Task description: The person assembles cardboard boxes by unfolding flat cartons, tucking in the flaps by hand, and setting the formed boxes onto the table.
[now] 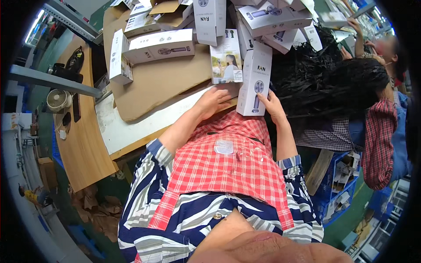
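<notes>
My right hand (272, 106) grips a tall white fan box (256, 74) near its lower end. The thumb lies on the printed fan picture and the fingers go round the right side. That box leans upright at the table's near edge. My left hand (213, 103) rests by the same edge, fingers stretched out and holding nothing I can see. Just beyond its fingertips stands another fan box (226, 61), its side printed with a photo of a person. A further white box (210, 22) stands on end behind it.
More white fan boxes (160, 46) and opened cartons are piled at the back on a brown cardboard sheet (153, 87). Black shredded material (324, 74) is heaped at right, beside a co-worker in a checked sleeve (379, 144). A small fan (58, 100) sits on the wooden table (81, 144) at left.
</notes>
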`<action>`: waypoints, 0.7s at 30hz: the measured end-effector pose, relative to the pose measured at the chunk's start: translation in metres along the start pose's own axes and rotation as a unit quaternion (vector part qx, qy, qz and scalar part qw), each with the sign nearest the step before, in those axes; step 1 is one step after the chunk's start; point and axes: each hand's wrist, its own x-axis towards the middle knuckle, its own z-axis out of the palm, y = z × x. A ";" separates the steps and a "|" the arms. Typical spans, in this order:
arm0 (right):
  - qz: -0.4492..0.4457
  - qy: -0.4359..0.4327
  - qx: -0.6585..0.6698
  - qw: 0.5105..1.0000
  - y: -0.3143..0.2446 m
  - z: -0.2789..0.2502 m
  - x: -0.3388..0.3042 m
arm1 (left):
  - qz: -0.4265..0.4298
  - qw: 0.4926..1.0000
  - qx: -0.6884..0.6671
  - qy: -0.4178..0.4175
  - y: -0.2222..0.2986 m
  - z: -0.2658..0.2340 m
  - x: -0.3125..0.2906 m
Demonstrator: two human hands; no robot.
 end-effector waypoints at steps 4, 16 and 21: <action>0.026 0.018 0.112 0.993 -0.006 0.006 -0.012 | -0.003 0.990 0.131 0.043 -0.015 0.025 0.015; -0.133 -0.002 -0.005 0.991 -0.053 -0.009 -0.072 | 0.136 0.924 0.313 -0.170 -0.007 0.025 -0.029; -0.099 -0.054 0.055 0.992 -0.008 0.014 -0.066 | 0.242 0.904 0.252 -0.245 -0.009 0.010 -0.019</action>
